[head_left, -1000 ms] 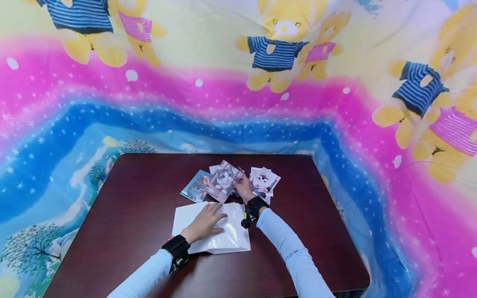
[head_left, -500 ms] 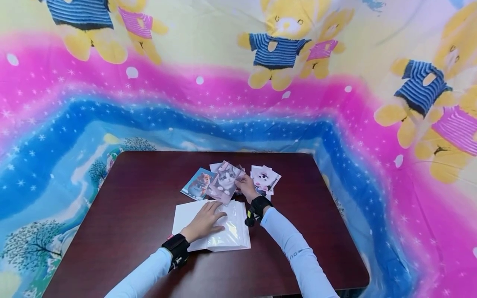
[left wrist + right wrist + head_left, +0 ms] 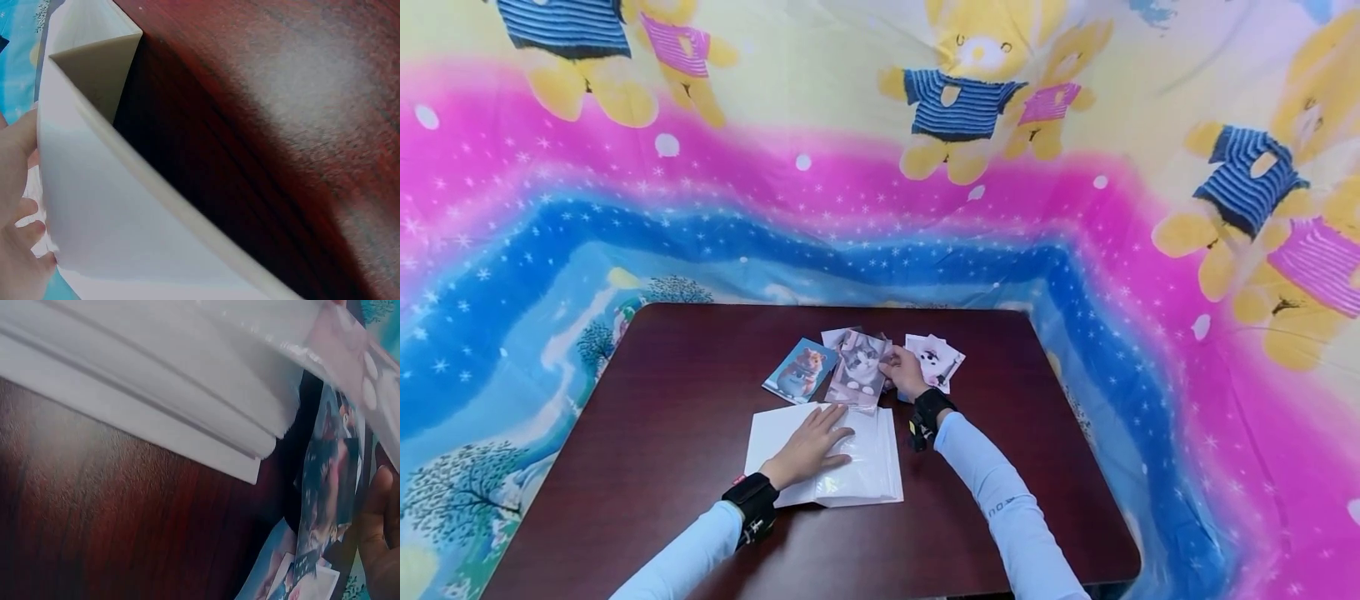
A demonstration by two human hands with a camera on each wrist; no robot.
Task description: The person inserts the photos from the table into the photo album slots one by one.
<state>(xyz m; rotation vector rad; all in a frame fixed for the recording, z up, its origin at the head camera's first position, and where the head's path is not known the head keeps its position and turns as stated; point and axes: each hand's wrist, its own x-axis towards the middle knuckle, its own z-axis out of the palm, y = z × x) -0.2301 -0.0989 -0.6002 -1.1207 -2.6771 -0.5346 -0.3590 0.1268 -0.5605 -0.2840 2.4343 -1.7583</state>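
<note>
A white photo album (image 3: pixel 868 471) lies spread on the table, with shiny clear sleeves on its right side. My left hand (image 3: pixel 808 446) rests on it near the middle fold, fingers stretched out. At the right edge of a cat photo (image 3: pixel 856 367), my right hand (image 3: pixel 906 372) pinches it between thumb and fingers. The lower edge of this photo overlaps the top of the clear sleeve. In the right wrist view the photo (image 3: pixel 347 353) slants up from the sleeve, beside my thumb (image 3: pixel 378 494). The left wrist view shows the white cover (image 3: pixel 144 219) raised at its edge above the tabletop.
A hamster photo (image 3: pixel 801 372) with a blue ground lies left of the cat photo. More photos lie partly hidden behind it, and another pile (image 3: pixel 936 354) fans out to the right. The dark wood table (image 3: pixel 670 417) is backed by a bear-print cloth (image 3: pixel 850 200).
The cat photo has turned from a slant to nearly upright and shifted slightly right, its lower edge lined up with the sleeve. My right hand moved slightly right; my left stayed on the album.
</note>
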